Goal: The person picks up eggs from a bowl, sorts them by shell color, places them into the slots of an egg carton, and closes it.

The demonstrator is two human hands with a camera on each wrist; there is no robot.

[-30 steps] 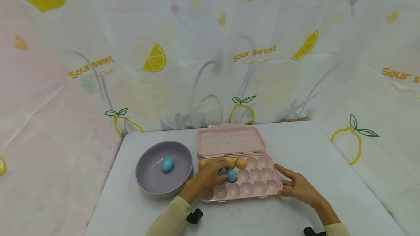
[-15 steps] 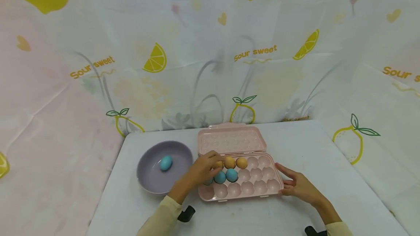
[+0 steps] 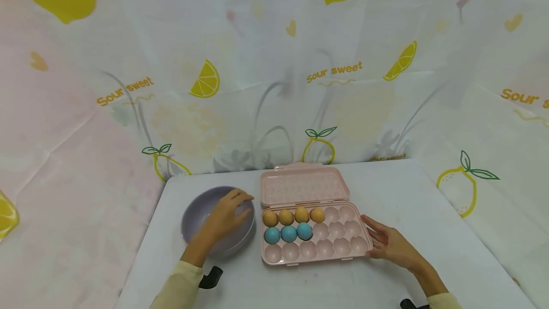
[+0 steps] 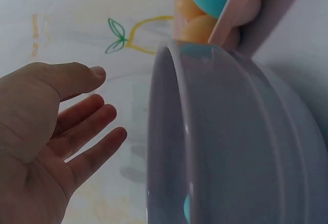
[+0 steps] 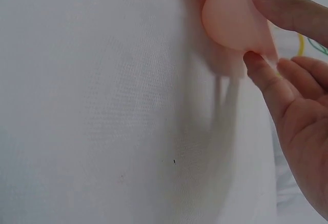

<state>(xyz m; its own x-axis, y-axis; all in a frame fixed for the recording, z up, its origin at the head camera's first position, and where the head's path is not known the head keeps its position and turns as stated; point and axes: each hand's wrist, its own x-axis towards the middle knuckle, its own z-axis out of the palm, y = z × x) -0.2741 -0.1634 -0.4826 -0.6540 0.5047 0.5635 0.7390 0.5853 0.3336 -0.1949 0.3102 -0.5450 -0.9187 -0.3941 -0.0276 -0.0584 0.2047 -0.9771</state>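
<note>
My left hand (image 3: 229, 213) is over the grey-purple bowl (image 3: 197, 211), fingers loosely extended and holding nothing. Beside the bowl's rim (image 4: 182, 96) in the left wrist view, the same hand shows its fingers spread apart. A sliver of blue egg (image 4: 187, 208) shows inside the bowl; in the head view the hand covers it. The pink egg carton (image 3: 325, 249) lies with its lid (image 3: 304, 187) folded back. Yellow eggs (image 3: 302, 214) fill part of its back row and three blue eggs (image 3: 289, 234) sit in the middle row. My right hand (image 3: 392, 247) holds the carton's right end, thumb and fingertips at its rim.
The white-covered table (image 3: 334, 285) carries the bowl on the left and the carton at centre right. Behind it hangs a lemon-print cloth (image 3: 257, 61). A black wrist mount (image 3: 211, 278) hangs under the left wrist.
My left hand has left the yellow and blue eggs in the carton and moved left over the bowl. My right hand stays at the carton's right end.
</note>
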